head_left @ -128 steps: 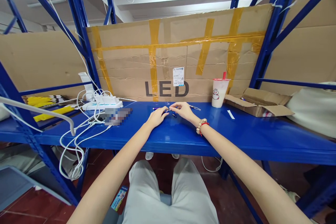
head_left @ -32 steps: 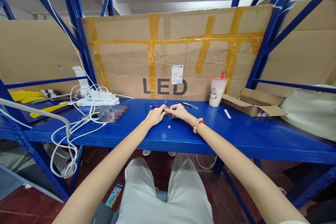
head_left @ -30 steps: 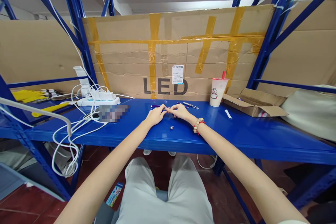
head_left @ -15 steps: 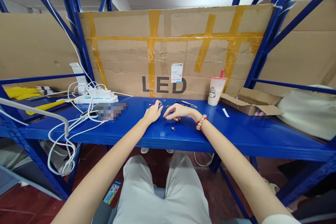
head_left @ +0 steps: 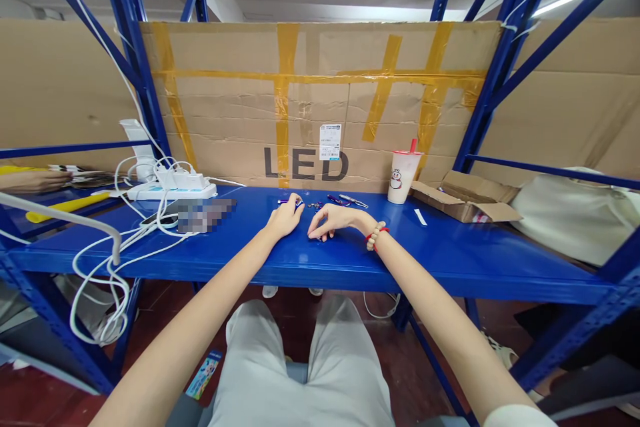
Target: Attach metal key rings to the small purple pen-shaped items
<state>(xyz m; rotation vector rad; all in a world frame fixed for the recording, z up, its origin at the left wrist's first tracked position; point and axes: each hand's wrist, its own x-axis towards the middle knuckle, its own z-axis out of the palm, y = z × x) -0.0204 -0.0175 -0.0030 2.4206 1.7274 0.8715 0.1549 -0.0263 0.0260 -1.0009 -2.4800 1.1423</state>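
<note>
My left hand (head_left: pixel 285 219) rests on the blue tabletop, its fingers closed around a slim blue-purple object (head_left: pixel 283 201) with a shiny end. Most of that object is hidden by the hand, so its kind is unclear. To its right my right hand (head_left: pixel 331 220), with a bead bracelet at the wrist, reaches down to the table with thumb and fingertips pinched together. They are on a small metal piece (head_left: pixel 319 239), mostly covered by the fingers. Just behind the hands lie several tiny metal parts (head_left: pixel 315 205) and pliers (head_left: pixel 353 201) with blue handles.
A white cup (head_left: pixel 403 177) with a red straw stands at the back right, beside an open cardboard box (head_left: pixel 467 197) and a paper strip (head_left: pixel 420 217). White cables and a power strip (head_left: pixel 173 191) occupy the left. Another person's hand (head_left: pixel 35 180) shows at the far left.
My right hand has lowered and its fingers have closed over the small metal piece that lay bare on the table. My left hand keeps its hold. Another person's hand has appeared far left.
</note>
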